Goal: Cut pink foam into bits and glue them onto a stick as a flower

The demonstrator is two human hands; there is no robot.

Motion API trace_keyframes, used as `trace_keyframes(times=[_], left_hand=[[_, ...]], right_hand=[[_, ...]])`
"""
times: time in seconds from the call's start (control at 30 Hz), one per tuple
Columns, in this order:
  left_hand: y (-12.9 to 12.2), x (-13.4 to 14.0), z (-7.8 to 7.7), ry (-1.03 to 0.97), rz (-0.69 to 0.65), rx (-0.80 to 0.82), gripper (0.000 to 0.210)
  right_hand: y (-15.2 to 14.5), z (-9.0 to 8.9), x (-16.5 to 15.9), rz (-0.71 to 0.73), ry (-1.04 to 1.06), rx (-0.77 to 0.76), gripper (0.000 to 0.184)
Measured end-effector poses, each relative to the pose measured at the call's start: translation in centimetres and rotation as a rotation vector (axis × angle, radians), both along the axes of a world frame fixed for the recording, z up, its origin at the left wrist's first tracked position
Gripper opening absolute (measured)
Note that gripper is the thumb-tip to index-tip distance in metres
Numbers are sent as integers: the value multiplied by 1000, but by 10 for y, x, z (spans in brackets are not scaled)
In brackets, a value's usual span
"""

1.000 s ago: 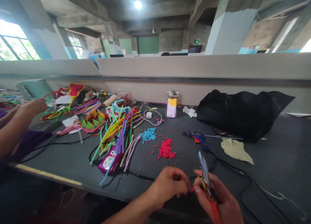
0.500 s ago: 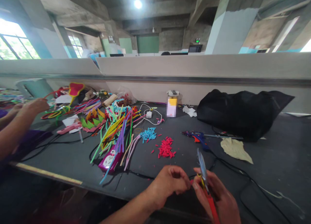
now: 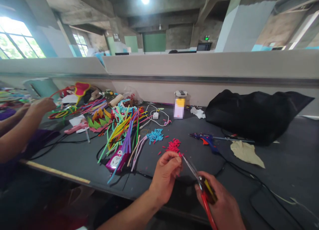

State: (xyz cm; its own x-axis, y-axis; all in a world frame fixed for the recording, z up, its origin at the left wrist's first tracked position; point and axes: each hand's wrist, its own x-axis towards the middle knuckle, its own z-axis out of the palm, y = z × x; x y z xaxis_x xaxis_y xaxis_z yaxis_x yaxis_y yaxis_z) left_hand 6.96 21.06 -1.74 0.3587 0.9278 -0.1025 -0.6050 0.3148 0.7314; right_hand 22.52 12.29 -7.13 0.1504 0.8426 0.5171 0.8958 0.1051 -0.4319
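My left hand [image 3: 164, 173] is closed in a pinch at the front edge of the red pile, and a small red piece [image 3: 180, 155] shows at its fingertips. In my right hand [image 3: 221, 200] are scissors [image 3: 200, 180] with red-and-yellow handles; their blades reach up and left to that piece. Just behind my left hand lies a pile of short red pieces [image 3: 173, 144]. Short blue pieces [image 3: 155, 135] form another heap further left. My fingers hide most of what the left hand grips.
Long coloured pipe cleaners [image 3: 128, 128] lie across a purple power strip [image 3: 116, 161]. A blue glue gun [image 3: 208, 141], beige cloth [image 3: 246, 153] and black bag [image 3: 254, 117] are on the right. Cables cross the table. At far left are another person's hands [image 3: 41, 107].
My left hand has risen and moved from the scissors toward the red pile. The scissors have tipped left, and their blades now point at my left fingertips. The camera view has shifted slightly.
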Motion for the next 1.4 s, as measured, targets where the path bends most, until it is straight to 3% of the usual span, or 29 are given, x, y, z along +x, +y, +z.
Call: trace_keyframes(times=[0.67, 1.0, 1.4], left_hand=[[-2, 3, -2, 18, -7, -7, 14], [-3, 4, -4, 8, -13, 12, 12], [-5, 7, -8, -31, -19, -18, 10]], right_hand=[[2, -4, 0, 41, -142, 193, 24], [-1, -27, 11, 78, -102, 89, 30], [3, -11, 2, 72, -165, 234, 25]])
